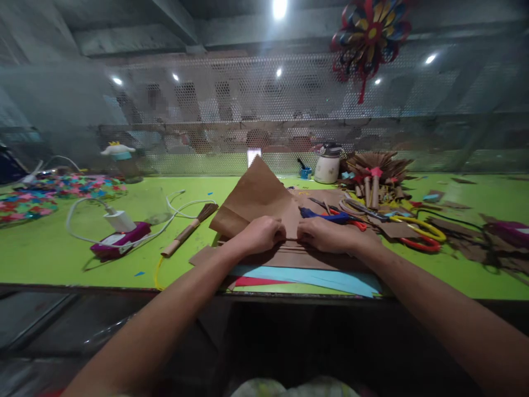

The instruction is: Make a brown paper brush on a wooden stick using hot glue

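A sheet of brown paper (pixel 258 193) rises to a point in front of me, its near edge gathered into narrow folds. My left hand (pixel 264 231) pinches the folded edge, fingers closed. A short way to the right, my right hand (pixel 324 234) pinches the same edge, also closed. Both thumbs are largely hidden. Beneath lie more brown sheets (pixel 285 259), with light blue paper (pixel 326 277) and a strip of red paper (pixel 256 282) under them near the table edge. Blue-handled scissors (pixel 330 216) lie just beyond my right hand.
Left of the paper are a folded brown paper fan with a yellow cord (pixel 185 234) and a purple power strip (pixel 119 241) with a white charger and cable. At right lie yellow-handled scissors (pixel 419 227), scraps and finished paper fans (pixel 378 171). A white jug (pixel 328 165) stands behind.
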The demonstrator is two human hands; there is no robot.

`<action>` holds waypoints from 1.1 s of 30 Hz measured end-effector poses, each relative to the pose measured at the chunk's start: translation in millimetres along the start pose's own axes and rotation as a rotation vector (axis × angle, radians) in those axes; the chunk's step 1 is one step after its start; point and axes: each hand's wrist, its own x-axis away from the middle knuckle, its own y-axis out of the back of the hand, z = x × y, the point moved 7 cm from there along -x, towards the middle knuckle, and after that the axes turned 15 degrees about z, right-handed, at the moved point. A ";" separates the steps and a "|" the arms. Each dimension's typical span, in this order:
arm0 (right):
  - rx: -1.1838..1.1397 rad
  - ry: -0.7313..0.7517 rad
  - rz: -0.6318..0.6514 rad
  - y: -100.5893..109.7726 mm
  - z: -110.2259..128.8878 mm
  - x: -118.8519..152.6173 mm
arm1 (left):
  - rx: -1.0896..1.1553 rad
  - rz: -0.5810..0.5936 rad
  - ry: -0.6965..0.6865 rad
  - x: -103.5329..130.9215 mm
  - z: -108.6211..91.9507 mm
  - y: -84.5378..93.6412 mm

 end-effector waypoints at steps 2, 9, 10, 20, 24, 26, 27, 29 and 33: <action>0.038 -0.032 0.012 1.8 4.6 3.5 | -0.033 0.011 0.005 1.2 -0.7 1.0; 0.142 -0.111 0.057 11.3 28.4 16.6 | -0.053 0.054 0.004 4.3 0.3 1.3; 0.160 -0.110 0.048 11.8 30.8 17.3 | -0.052 0.056 -0.003 5.0 -0.1 1.3; 0.327 -0.036 -0.065 0.9 39.2 15.3 | 0.101 0.068 -0.001 4.0 8.1 2.8; 0.306 -0.024 -0.128 10.2 37.2 17.9 | 0.355 0.073 0.113 0.7 21.6 5.9; 0.273 -0.028 -0.165 16.2 36.4 19.0 | 0.442 0.074 0.151 2.0 24.8 7.6; 0.260 -0.029 -0.186 18.9 36.5 19.5 | 0.480 0.078 0.143 3.0 23.8 8.6; 0.244 -0.022 -0.214 21.8 37.5 19.8 | 0.574 0.107 0.096 5.3 18.7 9.7; 0.183 0.021 -0.269 24.3 37.0 19.9 | 0.719 0.161 0.100 10.5 13.8 8.1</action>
